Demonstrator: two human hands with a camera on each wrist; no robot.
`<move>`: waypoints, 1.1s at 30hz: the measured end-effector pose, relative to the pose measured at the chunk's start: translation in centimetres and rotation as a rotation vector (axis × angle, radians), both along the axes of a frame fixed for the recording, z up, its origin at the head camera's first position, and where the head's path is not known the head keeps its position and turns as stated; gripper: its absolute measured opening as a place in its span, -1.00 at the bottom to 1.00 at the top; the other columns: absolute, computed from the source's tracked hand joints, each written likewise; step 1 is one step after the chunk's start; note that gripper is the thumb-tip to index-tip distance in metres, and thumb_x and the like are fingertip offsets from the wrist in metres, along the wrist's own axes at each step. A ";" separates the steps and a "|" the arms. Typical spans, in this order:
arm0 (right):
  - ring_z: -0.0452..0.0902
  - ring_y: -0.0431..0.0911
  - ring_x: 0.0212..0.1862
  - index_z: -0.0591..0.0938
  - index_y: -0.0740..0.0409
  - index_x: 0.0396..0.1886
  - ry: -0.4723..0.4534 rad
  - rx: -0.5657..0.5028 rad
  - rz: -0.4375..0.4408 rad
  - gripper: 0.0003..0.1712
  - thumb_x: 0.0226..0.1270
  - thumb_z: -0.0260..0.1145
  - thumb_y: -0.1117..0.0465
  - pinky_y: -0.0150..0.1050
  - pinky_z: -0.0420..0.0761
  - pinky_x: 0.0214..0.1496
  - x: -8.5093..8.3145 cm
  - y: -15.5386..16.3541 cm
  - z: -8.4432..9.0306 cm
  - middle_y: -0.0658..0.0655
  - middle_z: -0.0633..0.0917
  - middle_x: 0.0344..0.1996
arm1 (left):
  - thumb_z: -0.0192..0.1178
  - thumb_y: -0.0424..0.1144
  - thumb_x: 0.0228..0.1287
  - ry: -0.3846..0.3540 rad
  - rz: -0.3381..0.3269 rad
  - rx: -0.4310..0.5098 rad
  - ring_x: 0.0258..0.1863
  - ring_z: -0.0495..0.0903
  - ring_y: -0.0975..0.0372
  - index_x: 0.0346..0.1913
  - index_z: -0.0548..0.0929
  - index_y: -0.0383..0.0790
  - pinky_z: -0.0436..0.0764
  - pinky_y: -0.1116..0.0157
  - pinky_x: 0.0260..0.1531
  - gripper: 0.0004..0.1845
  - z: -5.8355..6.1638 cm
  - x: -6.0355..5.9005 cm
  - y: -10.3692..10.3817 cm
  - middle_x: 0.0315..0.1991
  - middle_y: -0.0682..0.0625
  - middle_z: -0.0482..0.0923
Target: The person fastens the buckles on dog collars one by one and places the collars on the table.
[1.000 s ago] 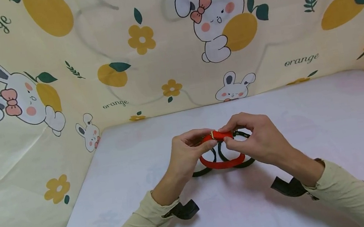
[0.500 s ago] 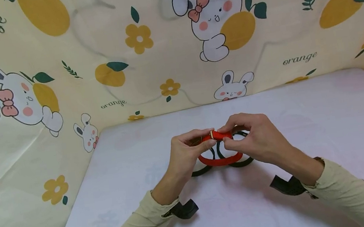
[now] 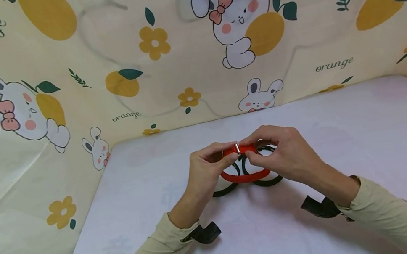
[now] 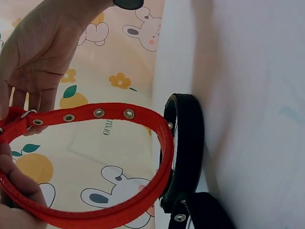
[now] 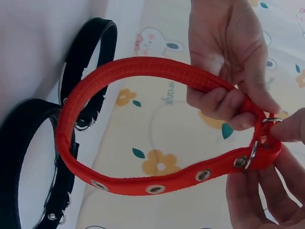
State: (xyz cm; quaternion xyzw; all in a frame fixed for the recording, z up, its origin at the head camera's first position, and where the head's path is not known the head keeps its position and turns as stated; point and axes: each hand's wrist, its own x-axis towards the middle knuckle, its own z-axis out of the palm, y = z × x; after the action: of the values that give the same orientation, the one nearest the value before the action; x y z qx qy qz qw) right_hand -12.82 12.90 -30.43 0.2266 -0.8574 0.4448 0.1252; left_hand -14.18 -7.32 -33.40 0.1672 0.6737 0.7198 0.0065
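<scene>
A red collar (image 5: 64, 133) with metal eyelets hangs as a loop between my two hands. My left hand (image 3: 208, 169) pinches its left end between thumb and fingers. From the other side, my right hand (image 3: 281, 148) pinches the band just right of the metal buckle (image 3: 238, 148). The fingertips of both hands nearly meet at that buckle. In the right wrist view, the strap end doubles back through the metal fittings, with eyelets (image 5: 155, 189) along the lower band. Behind the red loop stand two black collars, one on the left (image 3: 226, 191) and one on the right (image 3: 269, 182).
The black collars rest on the white tabletop (image 3: 262, 230). A cloth backdrop (image 3: 167, 76) printed with rabbits and oranges rises behind and to the left. Black straps (image 3: 206, 233) stick out from both sleeve cuffs.
Both hands have risen slightly with the red collar. The right fingertips have moved left, close to the left ones, and the buckle shows more of its metal face.
</scene>
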 end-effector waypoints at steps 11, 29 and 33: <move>0.66 -0.25 -0.14 0.71 -0.14 0.00 -0.005 0.012 0.017 -0.67 0.23 0.49 0.11 -0.29 0.69 -0.07 -0.1 -0.3 -0.3 -0.14 0.71 -0.09 | 0.34 -0.36 0.25 -0.025 0.029 0.032 -0.14 0.64 0.25 0.07 0.67 -0.40 0.64 0.37 -0.10 -0.66 0.2 -0.1 -0.2 -0.21 0.18 0.74; 0.59 -0.17 -0.28 0.73 -0.10 -0.07 -0.021 0.010 -0.073 -0.74 0.27 0.45 0.00 -0.28 0.52 -0.38 -0.3 -0.2 -0.8 -0.12 0.75 -0.20 | 0.18 -0.38 0.38 0.037 0.006 0.058 -0.21 0.62 0.26 0.12 0.47 -0.41 0.65 0.33 -0.02 -0.68 0.6 0.0 -0.3 -0.21 0.10 0.61; 0.59 -0.19 -0.29 0.75 -0.09 -0.08 -0.002 -0.006 -0.071 -0.75 0.26 0.47 0.02 -0.30 0.54 -0.38 -0.2 -0.3 -0.8 -0.12 0.76 -0.22 | 0.12 -0.36 0.42 0.037 0.006 0.049 -0.16 0.62 0.23 0.14 0.43 -0.34 0.63 0.26 0.01 -0.70 0.6 0.1 -0.3 -0.17 0.09 0.60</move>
State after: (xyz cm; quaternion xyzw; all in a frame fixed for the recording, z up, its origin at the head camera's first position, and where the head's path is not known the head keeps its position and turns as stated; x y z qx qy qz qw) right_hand -13.05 12.62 -31.19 0.1950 -0.8637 0.4428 0.1408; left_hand -14.05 -7.64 -32.76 0.1785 0.6563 0.7330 -0.0123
